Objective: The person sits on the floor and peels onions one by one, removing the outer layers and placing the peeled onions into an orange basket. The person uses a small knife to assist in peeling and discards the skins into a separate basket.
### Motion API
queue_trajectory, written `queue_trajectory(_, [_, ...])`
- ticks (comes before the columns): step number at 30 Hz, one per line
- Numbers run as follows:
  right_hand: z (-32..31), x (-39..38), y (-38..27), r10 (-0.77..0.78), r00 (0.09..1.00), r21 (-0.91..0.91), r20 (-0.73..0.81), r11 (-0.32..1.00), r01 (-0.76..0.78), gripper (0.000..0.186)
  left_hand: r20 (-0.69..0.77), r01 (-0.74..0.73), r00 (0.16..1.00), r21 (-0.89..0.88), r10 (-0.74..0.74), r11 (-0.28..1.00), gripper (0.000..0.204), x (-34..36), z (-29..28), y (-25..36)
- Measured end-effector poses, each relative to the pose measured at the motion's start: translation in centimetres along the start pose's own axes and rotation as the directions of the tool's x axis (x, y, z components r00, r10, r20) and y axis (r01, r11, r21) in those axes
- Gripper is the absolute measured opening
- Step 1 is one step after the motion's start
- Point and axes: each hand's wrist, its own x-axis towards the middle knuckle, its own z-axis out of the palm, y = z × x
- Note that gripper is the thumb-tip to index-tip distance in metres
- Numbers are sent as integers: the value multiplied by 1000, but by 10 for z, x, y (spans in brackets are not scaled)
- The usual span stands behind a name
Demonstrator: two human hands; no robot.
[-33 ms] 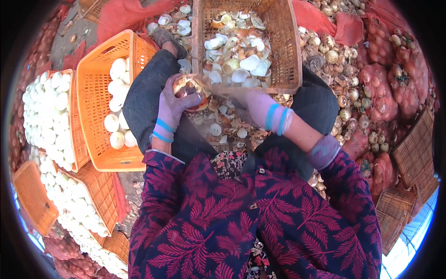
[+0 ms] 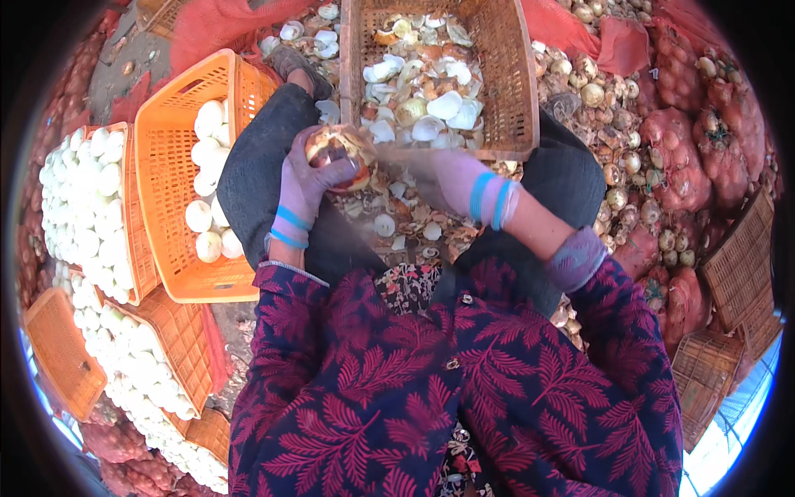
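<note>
My left hand (image 2: 308, 178), in a pale purple glove with blue wrist bands, closes around an onion (image 2: 342, 157). Brown and reddish skin covers part of that onion, and a pale patch shows at its top. Just right of it my right hand (image 2: 455, 184), gloved the same way, is curled by the crate's near edge. Its fingers are blurred; a faint streak runs from them toward the onion, too smeared to name. Beyond both hands stands an orange-brown plastic crate (image 2: 512, 99) with pale peels and brown skins inside. More peels (image 2: 389, 225) lie between my legs.
An orange crate (image 2: 157, 207) on my left holds several peeled white onions (image 2: 209, 153). Farther left are crates heaped with white onions (image 2: 91, 190). Unpeeled onions (image 2: 614, 178) cover the ground at right, beside red mesh sacks (image 2: 675, 157) and tipped crates (image 2: 737, 265).
The onion and both hands sit very slightly lower and to the right in the picture. The left hand keeps its hold; otherwise little differs.
</note>
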Motion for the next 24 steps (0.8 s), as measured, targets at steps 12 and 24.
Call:
queue_trajectory(12, [-4,-4,-56,223,920,855,321,350,-383,31,-10,7,1000,-134,-9,991,82,2,-5,-5])
queue_trajectory(24, [10,38,-24,218,929,883,298,307,-355,42,23,94,995,-15,-94,995,82,-19,1,19])
